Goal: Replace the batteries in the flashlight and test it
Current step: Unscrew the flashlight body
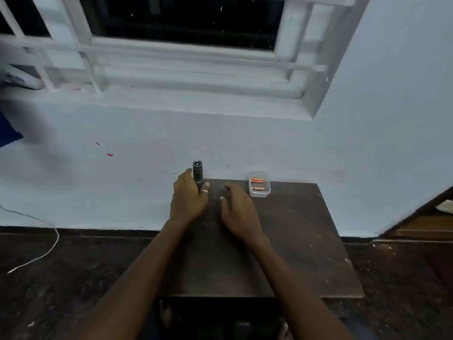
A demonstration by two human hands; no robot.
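Dark table point(294, 241): flashlight point(197, 171) upright in left hand point(188, 200) grip.

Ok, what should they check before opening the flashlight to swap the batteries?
1. Flashlight held: ok. The left hand is wrapped around its lower body, lens end up.
2. Right hand free to twist or pull: ok. It is open above the table, holding nothing.
3. Batteries close by: ok. Two lie in a small clear box at the table's back edge, right of the hands.
4. Light off: ok, no glow shows at the lens.
5. Cap end reachable: cannot tell, the left hand hides the bottom.
6. Batteries fresh: cannot tell.
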